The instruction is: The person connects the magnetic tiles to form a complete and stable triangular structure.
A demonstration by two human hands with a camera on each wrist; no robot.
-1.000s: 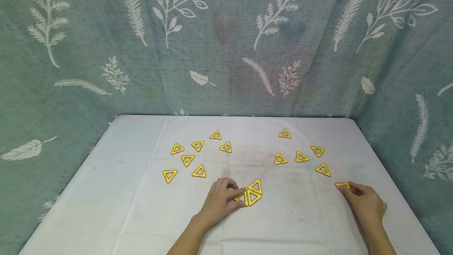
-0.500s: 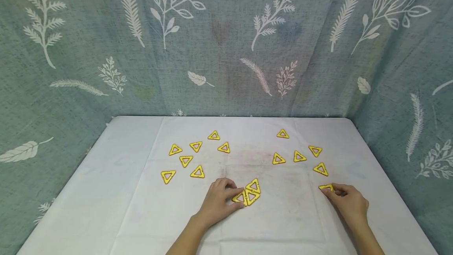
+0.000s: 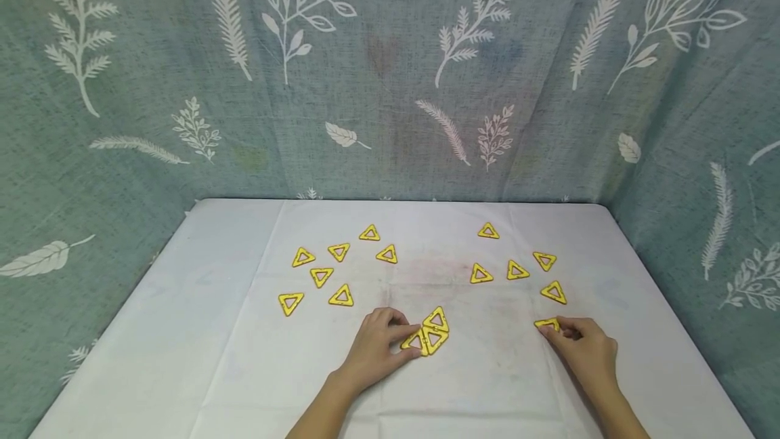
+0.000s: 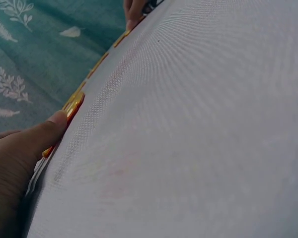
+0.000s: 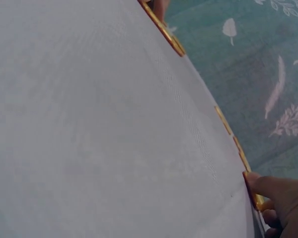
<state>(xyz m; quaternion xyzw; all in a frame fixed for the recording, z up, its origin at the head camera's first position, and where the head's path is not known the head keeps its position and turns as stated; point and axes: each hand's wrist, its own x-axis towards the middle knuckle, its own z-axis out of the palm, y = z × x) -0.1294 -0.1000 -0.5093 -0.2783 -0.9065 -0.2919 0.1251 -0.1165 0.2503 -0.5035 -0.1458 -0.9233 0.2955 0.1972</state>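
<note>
Triangle (image 3: 544, 322) out on the right, pinched at its right side between thumb and bent fingers of the right hand (image 3: 585, 351), one corner poking left! Whether it touches the table (image 3: 481, 385), I can't tell. Across on the near side, the left hand (image 3: 382, 344) has thumb and curled forefinger on the leftmost of three joined triangles (image 3: 425, 342). The step looks like carrying the single piece across: I'd hold it level and low, then turn one edge parallel to the joined set. Light, steady pressure on the left should stop that set twisting. Watch the five loose triangles (image 3: 518, 276) farther off; a nearside path avoids them. Seven loose triangles (image 3: 323, 270) sit far left, well out of the way.
</note>
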